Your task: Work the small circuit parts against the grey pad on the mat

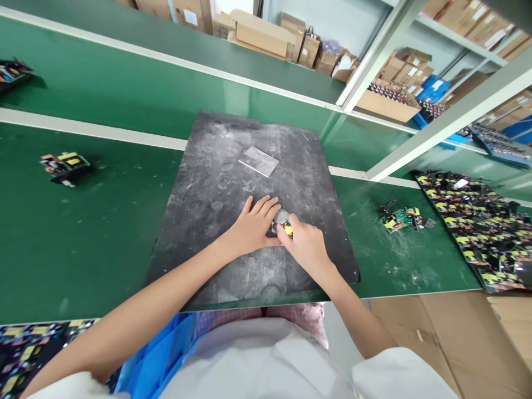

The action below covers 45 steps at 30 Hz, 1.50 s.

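Note:
Both hands meet over a worn black mat (216, 183) on the green bench. Between them sits a small circuit board (284, 224) with a yellow-taped part and a grey round piece. My left hand (251, 227) rests on the mat with its fingers stretched flat against the board's left side. From the right, my right hand (305, 244) pinches the board with curled fingers. A clear plastic sheet (258, 161) lies on the mat farther back.
One small board (64, 164) lies at the left on the green belt (83, 221). A few boards (401, 218) lie to the right, beside a black tray (474, 221) holding several more. A blue bin (153, 354) sits below the bench edge. Cardboard boxes (261, 33) stand behind.

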### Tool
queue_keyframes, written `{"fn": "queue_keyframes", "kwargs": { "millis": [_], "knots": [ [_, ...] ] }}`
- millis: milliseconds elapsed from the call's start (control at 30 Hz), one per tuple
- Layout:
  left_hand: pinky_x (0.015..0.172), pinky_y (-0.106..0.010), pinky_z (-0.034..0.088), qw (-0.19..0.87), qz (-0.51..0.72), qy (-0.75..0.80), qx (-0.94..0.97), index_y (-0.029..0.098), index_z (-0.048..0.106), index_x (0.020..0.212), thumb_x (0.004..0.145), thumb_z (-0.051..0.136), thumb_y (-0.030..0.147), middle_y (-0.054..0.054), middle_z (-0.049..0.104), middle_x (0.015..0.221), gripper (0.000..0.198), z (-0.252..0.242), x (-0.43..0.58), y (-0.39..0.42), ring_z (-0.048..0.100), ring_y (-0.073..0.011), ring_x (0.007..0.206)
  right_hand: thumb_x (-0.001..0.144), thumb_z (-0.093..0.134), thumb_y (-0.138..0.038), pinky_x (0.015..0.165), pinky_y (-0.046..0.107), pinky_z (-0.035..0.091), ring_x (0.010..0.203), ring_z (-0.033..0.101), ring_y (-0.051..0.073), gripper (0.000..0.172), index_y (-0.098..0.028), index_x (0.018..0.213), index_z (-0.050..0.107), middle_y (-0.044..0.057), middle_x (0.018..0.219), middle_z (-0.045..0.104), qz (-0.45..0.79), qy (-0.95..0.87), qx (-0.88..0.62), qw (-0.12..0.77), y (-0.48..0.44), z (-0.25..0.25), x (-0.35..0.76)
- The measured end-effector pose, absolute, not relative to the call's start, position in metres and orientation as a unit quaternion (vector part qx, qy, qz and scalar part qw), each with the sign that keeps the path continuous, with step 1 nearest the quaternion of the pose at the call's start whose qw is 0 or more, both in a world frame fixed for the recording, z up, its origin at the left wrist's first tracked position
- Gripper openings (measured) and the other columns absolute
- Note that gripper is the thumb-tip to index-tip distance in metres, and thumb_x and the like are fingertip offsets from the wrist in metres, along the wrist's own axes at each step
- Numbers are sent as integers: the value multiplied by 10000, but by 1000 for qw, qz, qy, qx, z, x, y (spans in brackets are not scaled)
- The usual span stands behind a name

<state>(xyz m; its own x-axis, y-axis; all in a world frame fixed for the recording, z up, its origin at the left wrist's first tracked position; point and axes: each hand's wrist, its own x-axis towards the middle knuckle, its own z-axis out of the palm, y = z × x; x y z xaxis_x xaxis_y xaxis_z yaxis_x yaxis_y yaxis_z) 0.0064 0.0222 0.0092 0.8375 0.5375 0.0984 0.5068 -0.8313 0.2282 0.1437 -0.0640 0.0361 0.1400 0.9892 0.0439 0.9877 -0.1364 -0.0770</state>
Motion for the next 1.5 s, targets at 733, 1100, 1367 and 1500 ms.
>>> {"fn": "queue_keyframes", "kwargs": {
  "millis": [733,1100,1367,1500],
  "knots": [
    [1118,-562,137,91,88,272,954,106,309,1405,828,478,639,-149,286,1484,803,3,4,20,205,-316,1386,903,419,-451,509,252,190,633,636,187,262,-208,865,509,9,680,659,39,-641,-764,57,-69,35,149],
    [1117,-557,131,87,84,275,954,105,305,1407,826,457,661,-145,283,1486,819,4,5,20,202,-315,1387,904,417,-456,511,243,192,649,636,185,273,-200,866,503,14,692,660,46,-639,-766,60,-66,32,153],
    [1115,-556,131,88,85,275,954,110,305,1409,830,450,659,-145,286,1484,811,4,5,20,209,-316,1384,905,411,-447,522,237,216,659,645,185,273,-194,870,507,15,696,663,39,-644,-760,75,-66,30,153],
    [1111,-561,142,80,85,271,955,101,302,1411,837,433,661,-153,286,1483,812,4,5,19,210,-323,1382,905,410,-438,525,234,227,657,643,182,268,-192,872,511,17,690,663,43,-647,-756,85,-66,28,155]
  ]
}}
